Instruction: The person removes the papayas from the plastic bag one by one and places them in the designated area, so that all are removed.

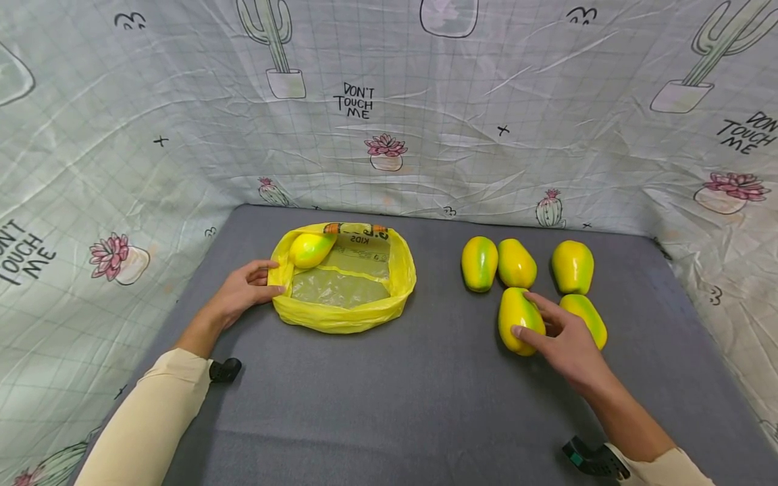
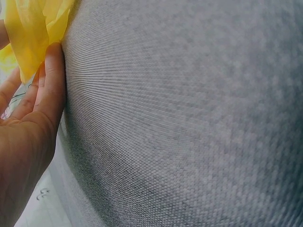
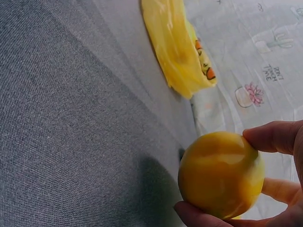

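Note:
A yellow plastic bag [image 1: 343,318] stands with its mouth spread wide on the grey table, one yellow-green papaya [image 1: 311,250] inside at its back left. At the bag's left rim, my left hand [image 1: 246,291] holds the plastic between thumb and fingers; the left wrist view shows the yellow film [image 2: 35,35] by the fingertips. My right hand [image 1: 568,341] grips another glossy papaya [image 1: 515,317], thumb on its near side and fingers across the far side. In the right wrist view this papaya [image 3: 220,175] has its shadow on the cloth beside it.
Around the right hand lie more papayas: one striped green [image 1: 479,264], a neighbour touching it [image 1: 517,263], one farther right [image 1: 573,267] and one partly behind the hand [image 1: 585,317]. Printed cloth [image 1: 425,182] walls the table's back and sides.

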The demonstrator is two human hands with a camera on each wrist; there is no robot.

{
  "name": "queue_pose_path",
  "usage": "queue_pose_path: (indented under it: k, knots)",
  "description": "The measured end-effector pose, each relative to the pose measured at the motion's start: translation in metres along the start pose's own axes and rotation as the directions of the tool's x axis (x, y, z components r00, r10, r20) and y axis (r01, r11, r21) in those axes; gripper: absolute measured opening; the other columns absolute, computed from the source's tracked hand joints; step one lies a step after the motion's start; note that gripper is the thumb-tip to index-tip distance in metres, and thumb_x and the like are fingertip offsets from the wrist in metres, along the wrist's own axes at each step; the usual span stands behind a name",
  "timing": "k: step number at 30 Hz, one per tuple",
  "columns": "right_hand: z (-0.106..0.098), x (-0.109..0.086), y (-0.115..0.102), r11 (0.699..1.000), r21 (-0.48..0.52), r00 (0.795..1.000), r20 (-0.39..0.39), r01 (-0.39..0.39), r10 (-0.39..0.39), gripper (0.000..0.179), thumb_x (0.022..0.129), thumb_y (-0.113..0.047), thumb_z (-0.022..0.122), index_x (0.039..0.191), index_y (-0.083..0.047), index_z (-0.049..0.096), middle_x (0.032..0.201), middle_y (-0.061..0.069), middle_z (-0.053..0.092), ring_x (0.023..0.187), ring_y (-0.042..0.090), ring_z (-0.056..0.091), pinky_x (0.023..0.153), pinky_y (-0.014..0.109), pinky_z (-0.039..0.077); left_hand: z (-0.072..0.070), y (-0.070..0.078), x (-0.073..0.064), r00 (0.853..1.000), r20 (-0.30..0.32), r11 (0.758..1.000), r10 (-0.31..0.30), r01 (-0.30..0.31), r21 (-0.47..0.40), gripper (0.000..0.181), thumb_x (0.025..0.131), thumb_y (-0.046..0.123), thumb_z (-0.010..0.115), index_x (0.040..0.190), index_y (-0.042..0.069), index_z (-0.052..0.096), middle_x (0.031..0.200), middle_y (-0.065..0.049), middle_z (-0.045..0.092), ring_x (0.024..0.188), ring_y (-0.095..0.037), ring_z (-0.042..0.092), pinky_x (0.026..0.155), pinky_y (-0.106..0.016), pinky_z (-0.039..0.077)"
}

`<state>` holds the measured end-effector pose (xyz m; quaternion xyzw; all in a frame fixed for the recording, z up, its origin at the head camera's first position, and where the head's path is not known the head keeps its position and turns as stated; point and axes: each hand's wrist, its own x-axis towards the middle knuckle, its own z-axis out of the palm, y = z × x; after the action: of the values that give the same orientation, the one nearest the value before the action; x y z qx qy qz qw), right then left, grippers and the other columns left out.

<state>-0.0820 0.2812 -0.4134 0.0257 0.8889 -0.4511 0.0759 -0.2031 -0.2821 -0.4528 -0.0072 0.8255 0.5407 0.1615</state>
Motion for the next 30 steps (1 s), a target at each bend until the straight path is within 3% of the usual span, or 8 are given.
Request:
queue_pose_path:
  k: [7, 21, 30]
  knots:
    - [0.001, 0.0014, 0.0044, 1.0, 0.001, 1.0, 0.003, -0.009, 0.009, 0.078, 0.099, -0.032, 0.074, 0.164, -0.017, 0.035, 0.15, 0.031, 0.053, 0.126, 0.043, 0.059, 0.08, 0.027, 0.052, -0.0005, 0.0007, -0.0008, 1.0, -0.003, 1.0, -0.002, 0.002, 0.022, 0.076, 0.097, 0.023, 0.076, 0.159, 0.005, 0.036, 0.157, -0.025, 0.044, 0.109, -0.004, 0.056, 0.084, -0.015, 0.056]
    - [0.0052, 0.005, 0.0057, 1.0, -0.004, 1.0, 0.001, -0.006, 0.006, 0.077, 0.098, -0.034, 0.074, 0.163, -0.016, 0.036, 0.151, 0.033, 0.051, 0.134, 0.051, 0.054, 0.091, 0.043, 0.056, -0.0007, 0.0022, -0.0015, 1.0, -0.002, 1.0, -0.003, 0.003, 0.017, 0.076, 0.097, 0.022, 0.076, 0.158, 0.004, 0.036, 0.156, -0.026, 0.044, 0.106, -0.002, 0.057, 0.084, -0.016, 0.057]
    - [0.007, 0.0059, 0.0051, 1.0, -0.008, 1.0, 0.002, -0.029, 0.029, 0.078, 0.099, -0.036, 0.073, 0.164, -0.017, 0.035, 0.152, 0.032, 0.051, 0.134, 0.05, 0.054, 0.091, 0.044, 0.055, -0.0009, 0.0022, -0.0021, 1.0, 0.005, 1.0, -0.004, 0.004, 0.007, 0.076, 0.097, 0.021, 0.076, 0.159, 0.004, 0.036, 0.156, -0.025, 0.043, 0.107, -0.002, 0.056, 0.085, -0.016, 0.057]
